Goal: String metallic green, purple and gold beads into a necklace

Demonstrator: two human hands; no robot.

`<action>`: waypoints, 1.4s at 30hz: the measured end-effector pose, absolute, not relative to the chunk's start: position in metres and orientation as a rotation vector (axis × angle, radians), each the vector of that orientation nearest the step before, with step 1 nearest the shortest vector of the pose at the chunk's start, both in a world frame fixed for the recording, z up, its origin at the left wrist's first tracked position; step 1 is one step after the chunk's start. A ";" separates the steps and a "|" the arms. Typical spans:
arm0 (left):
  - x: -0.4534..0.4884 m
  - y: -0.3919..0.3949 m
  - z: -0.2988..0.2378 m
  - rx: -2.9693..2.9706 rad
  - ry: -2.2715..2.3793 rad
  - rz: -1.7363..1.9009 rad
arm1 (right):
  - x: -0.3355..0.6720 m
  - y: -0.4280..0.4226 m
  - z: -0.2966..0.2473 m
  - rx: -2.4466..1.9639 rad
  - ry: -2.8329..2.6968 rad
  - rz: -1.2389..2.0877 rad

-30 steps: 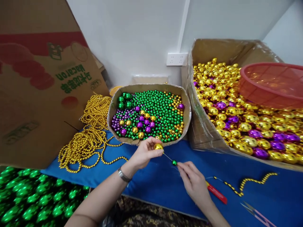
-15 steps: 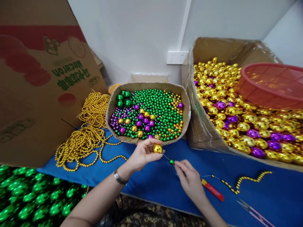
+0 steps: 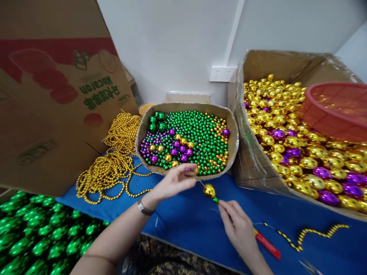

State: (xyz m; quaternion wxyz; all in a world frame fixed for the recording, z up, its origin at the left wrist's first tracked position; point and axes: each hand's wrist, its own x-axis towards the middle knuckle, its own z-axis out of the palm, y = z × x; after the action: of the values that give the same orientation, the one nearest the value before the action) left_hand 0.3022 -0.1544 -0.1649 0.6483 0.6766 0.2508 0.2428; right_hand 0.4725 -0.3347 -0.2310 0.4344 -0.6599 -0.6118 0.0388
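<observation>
My left hand [image 3: 175, 181] pinches the upper end of a thin needle near the front rim of a round cardboard tray [image 3: 233, 147] full of green, purple and gold beads. A gold ball bead [image 3: 209, 190] sits on the needle between my hands, touching a small green bead [image 3: 215, 199] below it. My right hand [image 3: 239, 227] pinches the needle's lower end just under the green bead. Both hands hover over the blue cloth [image 3: 195, 221].
A heap of gold bead strings [image 3: 114, 160] lies left of the tray. A big carton [image 3: 286, 61] of gold and purple balls holds a red basket [image 3: 335, 110] at right. Green balls [image 3: 37, 236] fill the lower left. A red tool [image 3: 268, 244] and a short gold strand [image 3: 312, 233] lie on the cloth.
The gold bead has left my left fingers and slid down the needle to the green bead. My left hand now grips the needle's top. The view shifted slightly.
</observation>
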 end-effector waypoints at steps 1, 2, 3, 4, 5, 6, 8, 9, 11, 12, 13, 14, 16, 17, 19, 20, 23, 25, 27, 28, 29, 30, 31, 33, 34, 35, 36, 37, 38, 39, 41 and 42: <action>0.300 -0.138 -0.162 1.682 0.686 0.644 | 0.475 -0.335 -0.231 -1.653 -1.522 0.074; 0.297 -0.118 -0.158 1.850 0.849 0.748 | 0.477 -0.336 -0.231 -1.662 -1.524 0.057; 0.294 -0.097 -0.155 2.019 1.021 0.790 | 0.479 -0.336 -0.231 -1.668 -1.526 0.043; 0.291 -0.075 -0.152 2.171 1.209 0.741 | 0.480 -0.337 -0.231 -1.669 -1.529 0.032; 0.288 -0.054 -0.149 2.289 1.405 0.614 | 0.480 -0.337 -0.231 -1.669 -1.529 0.023; 0.286 -0.035 -0.148 2.305 1.496 0.584 | 0.480 -0.337 -0.232 -1.666 -1.528 0.019; 0.282 -0.006 -0.148 2.311 1.609 0.494 | 0.478 -0.337 -0.233 -1.659 -1.518 0.019; 0.280 0.003 -0.150 2.297 1.635 0.464 | 0.478 -0.336 -0.234 -1.654 -1.511 0.018; 0.280 0.014 -0.154 2.272 1.677 0.405 | 0.477 -0.336 -0.236 -1.649 -1.501 0.012; 0.280 0.017 -0.157 2.257 1.688 0.395 | 0.476 -0.335 -0.237 -1.648 -1.499 0.008; 0.281 0.018 -0.158 2.241 1.692 0.401 | 0.476 -0.335 -0.237 -1.649 -1.500 0.005; 0.281 0.018 -0.159 2.224 1.690 0.421 | 0.476 -0.335 -0.238 -1.650 -1.502 0.004; 0.283 0.013 -0.157 2.188 1.663 0.502 | 0.475 -0.334 -0.237 -1.650 -1.507 0.012; 0.284 0.009 -0.155 2.170 1.638 0.553 | 0.475 -0.334 -0.236 -1.647 -1.509 0.017; 0.286 -0.008 -0.151 2.133 1.558 0.666 | 0.472 -0.334 -0.233 -1.636 -1.513 0.034; 0.287 -0.019 -0.149 2.056 1.463 0.742 | 0.471 -0.333 -0.231 -1.630 -1.511 0.045; 0.293 -0.065 -0.150 1.493 0.958 0.903 | 0.465 -0.331 -0.225 -1.618 -1.506 0.067; 0.297 -0.096 -0.154 1.168 0.738 0.835 | 0.462 -0.328 -0.221 -1.625 -1.508 0.070; 0.301 -0.121 -0.160 1.015 0.664 0.759 | 0.459 -0.327 -0.216 -1.641 -1.516 0.068; 0.302 -0.130 -0.163 0.977 0.651 0.735 | 0.459 -0.326 -0.215 -1.648 -1.518 0.065; 0.303 -0.136 -0.166 0.952 0.646 0.716 | 0.458 -0.325 -0.213 -1.656 -1.521 0.062; 0.304 -0.141 -0.169 0.937 0.644 0.702 | 0.458 -0.325 -0.213 -1.664 -1.524 0.060; 0.304 -0.144 -0.172 0.926 0.644 0.689 | 0.458 -0.325 -0.212 -1.672 -1.528 0.059; 0.305 -0.148 -0.175 0.916 0.650 0.672 | 0.458 -0.325 -0.213 -1.691 -1.541 0.051; 0.305 -0.148 -0.176 0.917 0.655 0.667 | 0.458 -0.325 -0.214 -1.701 -1.549 0.047; 0.304 -0.149 -0.176 0.924 0.660 0.662 | 0.459 -0.326 -0.215 -1.711 -1.557 0.043; 0.304 -0.150 -0.176 0.936 0.666 0.659 | 0.459 -0.326 -0.216 -1.718 -1.565 0.038; 0.304 -0.150 -0.176 0.955 0.673 0.660 | 0.460 -0.326 -0.217 -1.723 -1.572 0.033; 0.303 -0.151 -0.176 0.982 0.682 0.667 | 0.460 -0.326 -0.218 -1.726 -1.580 0.029; 0.303 -0.151 -0.176 1.013 0.691 0.679 | 0.461 -0.326 -0.218 -1.726 -1.586 0.025; 0.303 -0.152 -0.175 1.056 0.706 0.704 | 0.461 -0.327 -0.219 -1.726 -1.593 0.025; 0.303 -0.152 -0.175 1.062 0.710 0.706 | 0.462 -0.327 -0.220 -1.727 -1.596 0.029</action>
State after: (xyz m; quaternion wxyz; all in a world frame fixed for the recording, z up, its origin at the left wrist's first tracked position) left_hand 0.3027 -0.1521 -0.1754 0.7453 0.4850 0.3244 0.3227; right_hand 0.4616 -0.3270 -0.2197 0.3850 -0.6778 -0.6263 0.0114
